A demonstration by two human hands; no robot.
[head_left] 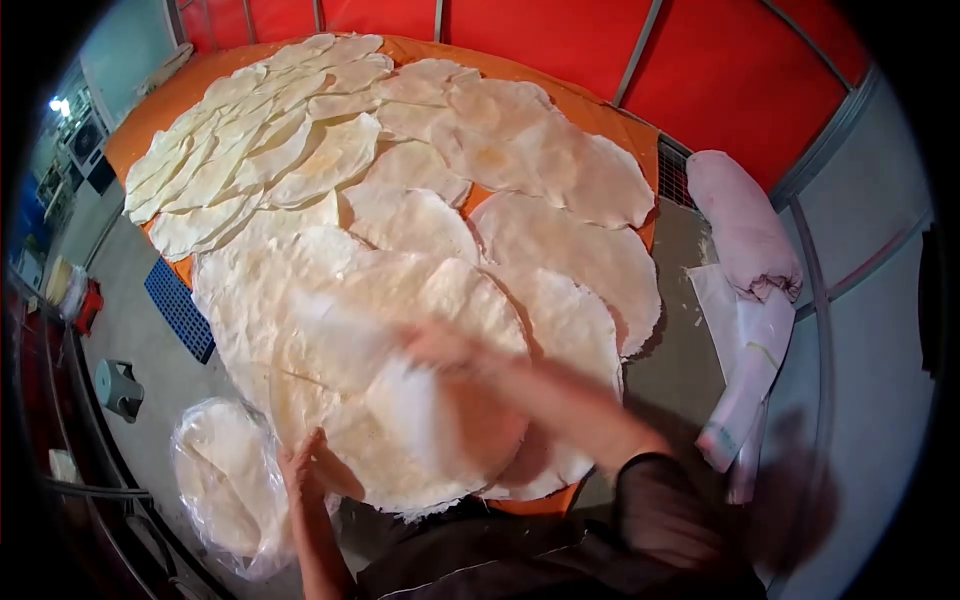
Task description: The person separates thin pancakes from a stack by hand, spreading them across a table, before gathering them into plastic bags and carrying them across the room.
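Note:
Large, thin round flatbreads [560,250] overlap across an orange-covered surface in front of me. At the near left edge of the front flatbread [320,400], my left hand [303,465] is closed, fingers at its rim. My right hand [440,348] is over the middle of the pile, arm stretched across from the right and smeared by motion. A white, cloth-like thing [345,328] shows blurred at its fingers, and more blurred white lies just below the hand. Just left of my left hand, a clear plastic bag [225,480] holds more pale flatbread.
Orange covering [415,50] shows behind the pile, before a red wall [540,45]. At right a pink bundle [740,220] stands above a plastic-wrapped roll [745,390]. On the left floor are a blue grate [180,308] and a grey-green container [118,390].

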